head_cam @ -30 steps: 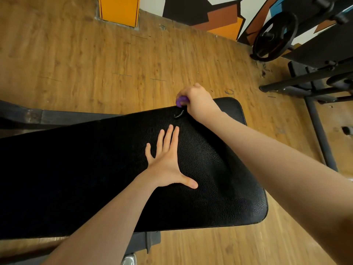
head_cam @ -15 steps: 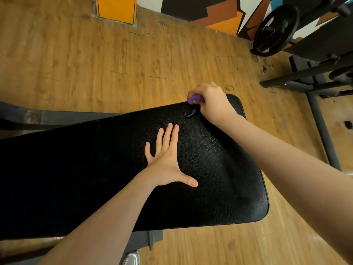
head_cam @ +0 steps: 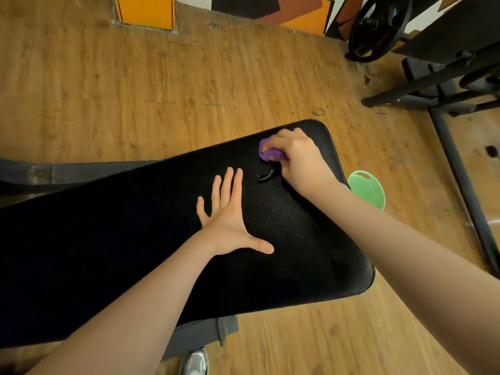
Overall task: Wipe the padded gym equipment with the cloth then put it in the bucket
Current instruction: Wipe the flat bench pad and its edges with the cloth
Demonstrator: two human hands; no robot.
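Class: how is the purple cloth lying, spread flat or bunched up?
Bunched up: the cloth shows as a crumpled wad gripped in the right hand.

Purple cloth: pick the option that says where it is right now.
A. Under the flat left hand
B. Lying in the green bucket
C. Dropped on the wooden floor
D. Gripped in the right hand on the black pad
D: the right hand curls round the purple cloth on the black pad, near its far end.

Black pebbled bench pad, purple cloth
Pale green bucket; tan wood-grain floor; orange, black, brown geometric wall.
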